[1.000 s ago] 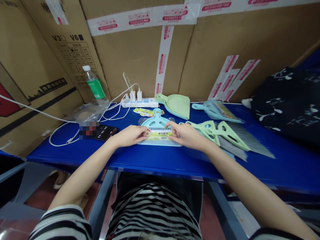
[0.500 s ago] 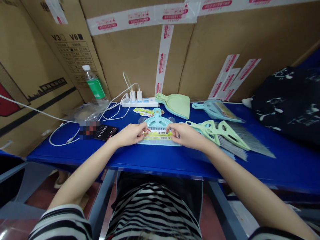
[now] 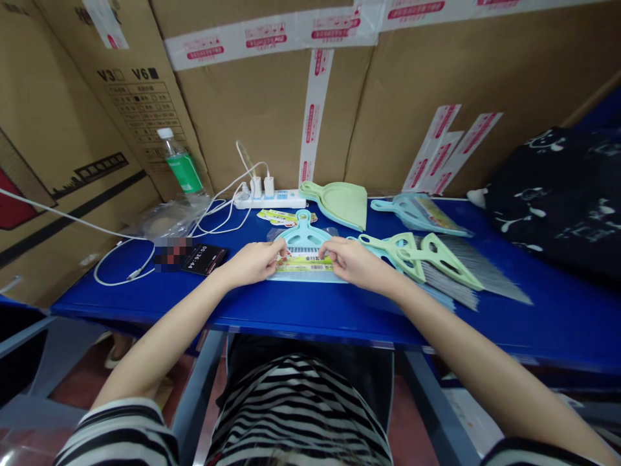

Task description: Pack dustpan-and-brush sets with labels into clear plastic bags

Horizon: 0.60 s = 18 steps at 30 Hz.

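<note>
Near the front edge of the desk (image 3: pixel 295 307), left hand (image 3: pixel 255 263) and right hand (image 3: pixel 361 262) flank the card (image 3: pixel 310 260), presumably keeping it straight over the brush set (image 3: pixel 304 234); fingers curl, pinching unclear.

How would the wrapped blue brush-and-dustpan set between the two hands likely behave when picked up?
The wrapped blue set looks like moulded plastic, so it should lift stiffly and feel fairly light. Its clear film may crinkle or feel slippery. Lying flat on the blue table, it seems unlikely to roll or tip.
</note>
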Available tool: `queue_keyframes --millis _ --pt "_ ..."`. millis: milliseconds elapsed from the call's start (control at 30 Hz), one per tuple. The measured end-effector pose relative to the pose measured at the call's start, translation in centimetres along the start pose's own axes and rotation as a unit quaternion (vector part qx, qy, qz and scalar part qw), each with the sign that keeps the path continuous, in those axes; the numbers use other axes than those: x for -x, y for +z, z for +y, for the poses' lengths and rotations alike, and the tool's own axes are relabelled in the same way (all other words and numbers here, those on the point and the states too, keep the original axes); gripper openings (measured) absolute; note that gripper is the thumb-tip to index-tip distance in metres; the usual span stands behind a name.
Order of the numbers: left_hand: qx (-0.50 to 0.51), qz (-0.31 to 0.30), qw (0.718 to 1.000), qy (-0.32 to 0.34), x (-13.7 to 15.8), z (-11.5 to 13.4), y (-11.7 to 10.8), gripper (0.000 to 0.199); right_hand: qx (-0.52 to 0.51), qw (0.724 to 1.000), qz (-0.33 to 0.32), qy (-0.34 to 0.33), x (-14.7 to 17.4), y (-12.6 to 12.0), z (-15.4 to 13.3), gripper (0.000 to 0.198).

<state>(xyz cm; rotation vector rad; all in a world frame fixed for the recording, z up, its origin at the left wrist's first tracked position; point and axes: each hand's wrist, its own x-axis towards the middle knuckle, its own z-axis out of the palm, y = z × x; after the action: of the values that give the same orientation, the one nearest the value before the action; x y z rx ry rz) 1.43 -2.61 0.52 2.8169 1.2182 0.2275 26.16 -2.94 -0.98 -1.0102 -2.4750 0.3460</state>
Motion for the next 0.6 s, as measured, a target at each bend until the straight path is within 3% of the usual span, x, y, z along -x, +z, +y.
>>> queue_keyframes --millis 200,400,600 --pt "-0.057 0.011 0.997 0.051 0.01 0.09 -0.08 0.028 -0.004 0.999 0.029 0.020 0.04 -0.08 -0.08 0.033" --pt "-0.100 -0.002 0.989 0.105 -0.08 0.31 0.09 0.045 0.021 0.999 0.026 0.040 0.03 -0.10 -0.21 0.035" --pt "-0.108 -0.025 0.988 0.108 -0.26 0.29 0.43 0.057 0.028 1.000 -0.010 -0.001 -0.10 -0.14 0.38 0.036"
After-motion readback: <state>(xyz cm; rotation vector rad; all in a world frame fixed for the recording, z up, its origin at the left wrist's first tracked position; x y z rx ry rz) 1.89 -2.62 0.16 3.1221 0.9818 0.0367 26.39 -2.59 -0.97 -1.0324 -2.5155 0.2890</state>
